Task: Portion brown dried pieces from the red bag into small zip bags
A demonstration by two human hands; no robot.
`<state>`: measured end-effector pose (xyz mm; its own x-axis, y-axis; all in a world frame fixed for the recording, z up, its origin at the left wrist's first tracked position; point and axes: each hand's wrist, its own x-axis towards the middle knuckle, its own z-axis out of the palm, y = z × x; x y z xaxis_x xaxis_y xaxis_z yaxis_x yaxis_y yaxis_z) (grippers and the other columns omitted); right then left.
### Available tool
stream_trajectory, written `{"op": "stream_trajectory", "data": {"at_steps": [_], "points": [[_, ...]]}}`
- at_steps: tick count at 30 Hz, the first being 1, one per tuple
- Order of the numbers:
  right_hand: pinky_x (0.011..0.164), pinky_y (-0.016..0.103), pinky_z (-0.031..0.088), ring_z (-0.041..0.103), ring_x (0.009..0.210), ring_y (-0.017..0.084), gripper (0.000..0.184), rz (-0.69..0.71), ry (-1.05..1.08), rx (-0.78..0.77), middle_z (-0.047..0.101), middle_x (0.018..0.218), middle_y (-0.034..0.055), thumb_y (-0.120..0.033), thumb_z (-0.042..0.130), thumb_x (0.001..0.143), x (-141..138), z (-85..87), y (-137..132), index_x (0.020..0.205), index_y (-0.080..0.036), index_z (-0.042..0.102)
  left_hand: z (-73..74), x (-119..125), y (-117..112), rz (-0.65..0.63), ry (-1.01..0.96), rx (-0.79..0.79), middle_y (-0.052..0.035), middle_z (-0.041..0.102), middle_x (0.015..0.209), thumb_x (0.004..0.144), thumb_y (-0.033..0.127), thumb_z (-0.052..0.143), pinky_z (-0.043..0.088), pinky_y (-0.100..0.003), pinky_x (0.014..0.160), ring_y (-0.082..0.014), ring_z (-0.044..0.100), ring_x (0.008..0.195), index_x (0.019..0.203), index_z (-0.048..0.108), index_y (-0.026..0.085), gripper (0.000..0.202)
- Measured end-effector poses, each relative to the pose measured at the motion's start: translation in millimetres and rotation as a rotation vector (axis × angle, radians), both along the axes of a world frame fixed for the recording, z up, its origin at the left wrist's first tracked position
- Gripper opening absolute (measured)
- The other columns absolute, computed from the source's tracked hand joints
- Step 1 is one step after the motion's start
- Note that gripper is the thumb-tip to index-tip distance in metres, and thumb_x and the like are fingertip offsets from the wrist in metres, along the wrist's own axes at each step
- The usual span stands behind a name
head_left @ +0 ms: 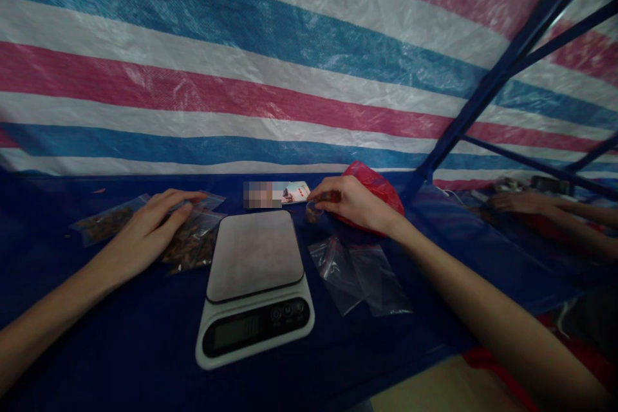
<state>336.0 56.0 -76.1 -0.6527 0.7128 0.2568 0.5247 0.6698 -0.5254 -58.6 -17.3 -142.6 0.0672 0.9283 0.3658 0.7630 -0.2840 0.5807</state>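
My left hand lies over small zip bags filled with brown pieces, its fingers stretched out across their upper edges. Left of it is another filled zip bag. With fingers pinched together, my right hand holds a small clear cup by the rim, just beyond the right far corner of a white kitchen scale. The scale's plate carries nothing, and its display is too dim to read. Flat clear zip bags lie right of the scale. A red plastic bag sits behind my right hand.
A flat card or phone, partly blurred out, lies behind the scale. Blue cloth covers the table. A striped tarp hangs at the back. To the right are a blue metal frame and another person's arms.
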Motion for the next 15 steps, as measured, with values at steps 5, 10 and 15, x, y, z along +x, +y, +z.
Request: {"op": "stream_trajectory", "data": {"at_steps": [5, 10, 15], "points": [[0.078, 0.031, 0.057, 0.074, 0.083, 0.019, 0.019, 0.032, -0.016, -0.027, 0.08, 0.096, 0.0073, -0.011, 0.072, 0.091, -0.1, 3.5, -0.5, 0.108, -0.015, 0.08, 0.4, 0.3, 0.5, -0.001, 0.01, -0.002, -0.0033, 0.068, 0.131, 0.102, 0.056, 0.041, 0.036, -0.049, 0.122, -0.0274, 0.059, 0.129, 0.13, 0.067, 0.027, 0.048], [0.076, 0.031, 0.057, 0.074, 0.081, 0.018, 0.016, 0.074, 0.011, -0.05, 0.08, 0.095, 0.0071, -0.014, 0.072, 0.092, -1.4, 6.0, -1.3, 0.106, -0.016, 0.081, 0.2, 0.7, 1.2, 0.01, 0.019, -0.004, -0.0038, 0.068, 0.131, 0.102, 0.057, 0.04, 0.037, -0.049, 0.122, -0.0278, 0.06, 0.128, 0.129, 0.067, 0.027, 0.049], [0.075, 0.028, 0.056, 0.074, 0.081, 0.017, 0.015, 0.132, 0.032, -0.098, 0.081, 0.093, 0.0052, -0.021, 0.069, 0.097, 0.4, 10.2, -3.9, 0.099, -0.019, 0.084, 1.3, 3.1, 0.6, 0.023, 0.015, 0.002, -0.0037, 0.069, 0.131, 0.1, 0.059, 0.039, 0.038, -0.051, 0.122, -0.0288, 0.061, 0.128, 0.127, 0.068, 0.027, 0.051]]}}
